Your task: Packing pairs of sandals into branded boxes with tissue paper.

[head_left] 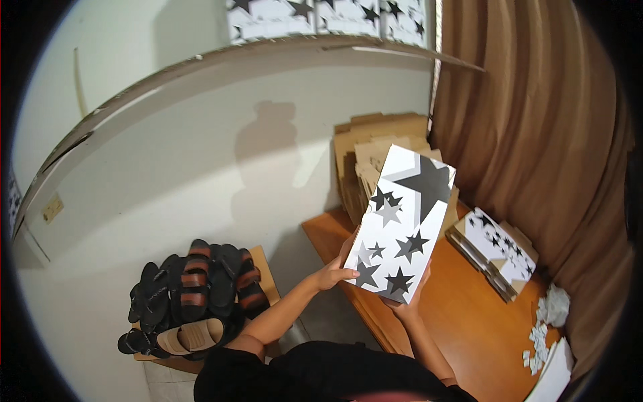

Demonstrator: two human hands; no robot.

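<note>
White and printed with dark stars, a box point(405, 226) is held above the wooden surface point(462, 328) as we see the left hand point(335, 271) clasping its left edge and the right hand point(410, 301) gripping its lower right (fingers mostly hidden). It partly blocks our view of stacked brown cardboard point(347, 144); star-printed cardboard point(494, 246) and crumpled plastic point(554, 307) lie right, sandals point(195, 285) left.

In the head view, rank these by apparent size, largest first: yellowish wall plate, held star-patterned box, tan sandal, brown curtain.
1. Brown curtain
2. Star-patterned box
3. Tan sandal
4. Yellowish wall plate

These are apparent sizes only; differing nearness to the camera leaves real sizes unsure.
</note>
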